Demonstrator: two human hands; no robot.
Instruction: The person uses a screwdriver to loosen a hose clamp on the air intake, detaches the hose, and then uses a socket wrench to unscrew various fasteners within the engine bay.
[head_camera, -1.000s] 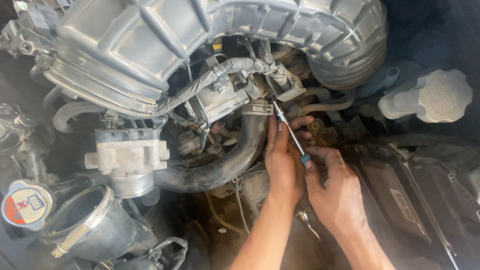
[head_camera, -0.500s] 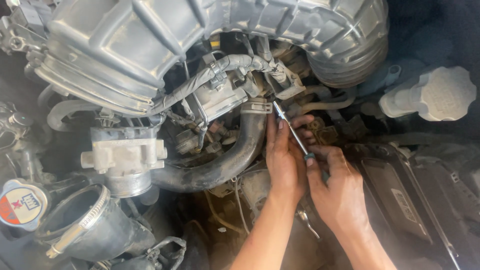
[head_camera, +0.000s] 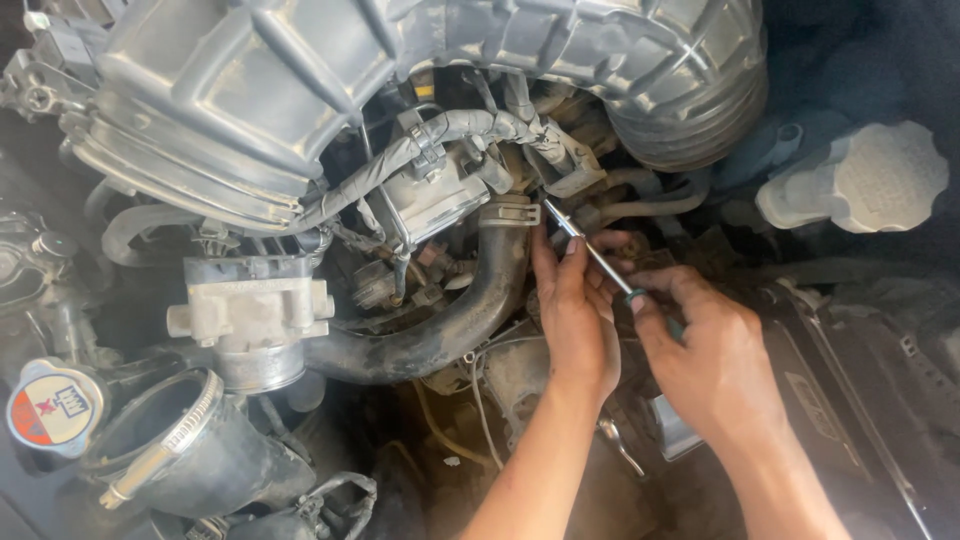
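The right hand (head_camera: 715, 365) is closed around the handle of a slim screwdriver (head_camera: 590, 250) — a narrow grip, with the green handle almost wholly hidden inside the fingers. The bright metal shaft runs up and to the left, and its tip sits at the screw of a metal hose clamp (head_camera: 510, 212). The left hand (head_camera: 575, 315) holds nothing; it lies flat and open just beside the shaft, fingers pointing up toward the clamp, steadying against the hose.

The clamp rings the upper end of a curved black rubber hose (head_camera: 440, 335), where that hose meets the engine under the large grey intake housing (head_camera: 300, 90). The clamp is still in place around the hose and the hose is still seated, so by the look of it the work on the screw is under way and not finished; whether it is being loosened or tightened cannot be told.

Around this, the bay is crowded. A taped wiring harness (head_camera: 450, 135) crosses right above the clamp, with connectors and thin hoses packed near the screwdriver tip — little room to swing the tool. At the left stands a grey throttle body (head_camera: 250, 310), below it an open black duct with its own band clamp (head_camera: 170, 440), and at the left edge a round radiator cap (head_camera: 55, 410). A white reservoir cap (head_camera: 870, 180) sits at the right.
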